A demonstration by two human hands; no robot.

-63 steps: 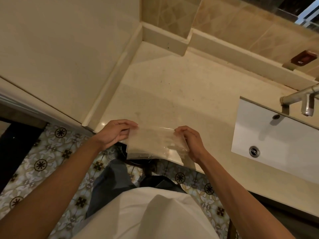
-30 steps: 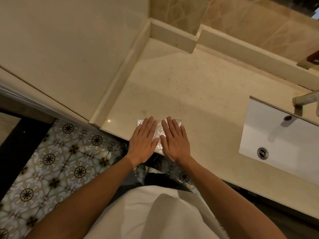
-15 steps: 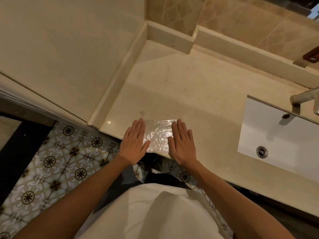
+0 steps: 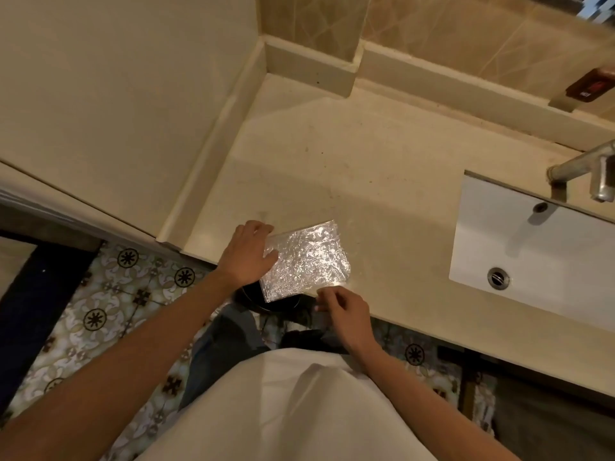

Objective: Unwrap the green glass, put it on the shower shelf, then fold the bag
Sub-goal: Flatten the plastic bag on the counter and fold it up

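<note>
A clear, crinkled plastic bag (image 4: 307, 261) lies folded flat into a rough square at the front edge of the beige counter (image 4: 332, 161), its near corner hanging over the edge. My left hand (image 4: 248, 256) rests on the bag's left side, fingers curled over its far left corner. My right hand (image 4: 342, 309) is at the counter's front edge, with its fingertips pinched at the bag's near right edge. The green glass and the shower shelf are not in view.
A white sink basin (image 4: 532, 257) with a drain is sunk into the counter at the right, under a metal tap (image 4: 589, 171). A raised ledge runs along the back wall. Patterned floor tiles (image 4: 109, 294) lie below the counter edge.
Both flat palms have lifted off the bag. My left hand now holds its left side, and my right hand has drawn back to the near right edge. The bag lies turned slightly.
</note>
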